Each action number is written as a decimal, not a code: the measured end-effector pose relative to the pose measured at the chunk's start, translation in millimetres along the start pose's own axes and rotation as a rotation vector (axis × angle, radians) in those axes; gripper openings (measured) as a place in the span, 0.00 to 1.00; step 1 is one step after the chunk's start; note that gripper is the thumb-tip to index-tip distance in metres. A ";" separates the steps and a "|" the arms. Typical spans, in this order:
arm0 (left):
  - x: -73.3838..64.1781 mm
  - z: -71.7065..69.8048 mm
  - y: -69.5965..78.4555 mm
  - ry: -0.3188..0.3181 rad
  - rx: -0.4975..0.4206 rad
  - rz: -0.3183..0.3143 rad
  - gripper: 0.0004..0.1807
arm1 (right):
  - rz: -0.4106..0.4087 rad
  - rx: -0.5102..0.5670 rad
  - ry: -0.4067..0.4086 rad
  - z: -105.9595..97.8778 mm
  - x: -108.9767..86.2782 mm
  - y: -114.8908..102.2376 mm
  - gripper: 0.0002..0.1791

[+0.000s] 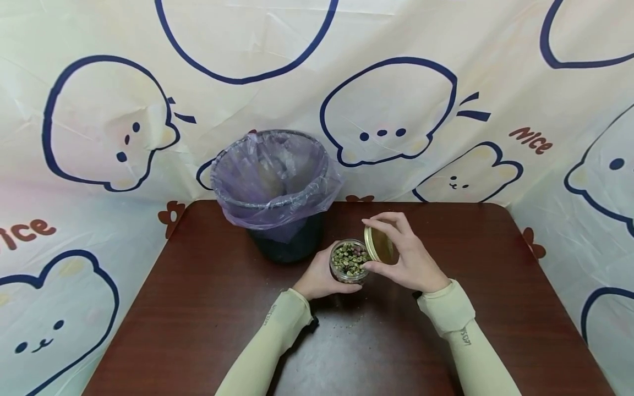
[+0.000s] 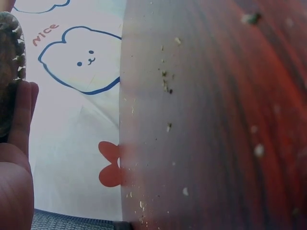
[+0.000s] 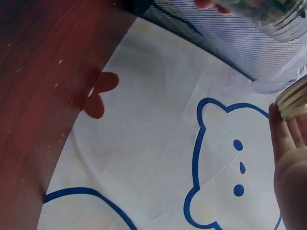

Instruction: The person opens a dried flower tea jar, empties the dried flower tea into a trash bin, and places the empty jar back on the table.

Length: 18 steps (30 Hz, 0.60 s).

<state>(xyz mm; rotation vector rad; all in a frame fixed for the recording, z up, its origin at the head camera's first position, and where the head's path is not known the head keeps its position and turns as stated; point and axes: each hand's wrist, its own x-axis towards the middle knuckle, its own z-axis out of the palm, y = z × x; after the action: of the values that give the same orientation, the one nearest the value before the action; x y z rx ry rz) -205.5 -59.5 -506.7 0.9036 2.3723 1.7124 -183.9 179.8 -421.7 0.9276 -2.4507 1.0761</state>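
Note:
My left hand (image 1: 324,278) grips a clear glass jar (image 1: 348,278), its fingers and thumb curled round the side. Small green and dark dried buds (image 1: 349,258) fill the jar, with a few pinkish ones among them. Just right of the open mouth, my right hand (image 1: 408,256) holds a gold metal lid (image 1: 382,246) tilted on edge between thumb and fingers. In the left wrist view the jar (image 2: 8,72) shows at the left edge against the fingers. The right wrist view has the ribbed lid rim (image 3: 293,99) at the right edge and the jar's glass (image 3: 283,24) at the top.
A dark mesh bin (image 1: 284,242) lined with a translucent purple bag (image 1: 277,212) stands at the back left of the brown wooden table (image 1: 208,330). Fine crumbs (image 2: 165,84) lie scattered on the tabletop. Behind the table hangs a cartoon-printed sheet (image 1: 376,110).

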 end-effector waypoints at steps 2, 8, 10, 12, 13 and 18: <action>0.3 0.2 0.0 -0.001 0.002 0.002 0.46 | 0.001 -0.001 0.044 -1.5 -1.8 3.4 0.49; 2.0 0.3 -0.2 0.011 0.014 0.017 0.46 | 0.055 0.062 0.162 -4.8 -3.2 14.3 0.51; 2.3 0.6 -0.5 0.012 0.016 0.020 0.46 | 0.106 0.112 0.193 -5.7 -4.1 18.5 0.49; 2.2 1.0 -0.8 0.011 0.018 0.017 0.46 | 0.163 0.167 0.223 -7.0 -4.7 21.5 0.47; 2.1 1.4 -0.9 0.010 0.019 0.015 0.46 | 0.190 0.182 0.237 -7.6 -5.0 23.1 0.46; 1.5 2.2 -1.2 0.006 0.016 0.000 0.47 | 0.306 0.189 0.291 -10.6 -5.6 27.7 0.44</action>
<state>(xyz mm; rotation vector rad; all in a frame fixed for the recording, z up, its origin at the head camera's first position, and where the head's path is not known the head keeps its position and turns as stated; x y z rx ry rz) -206.3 -57.2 -508.3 0.9016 2.3938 1.7009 -198.1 204.2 -432.4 0.4094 -2.3208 1.4516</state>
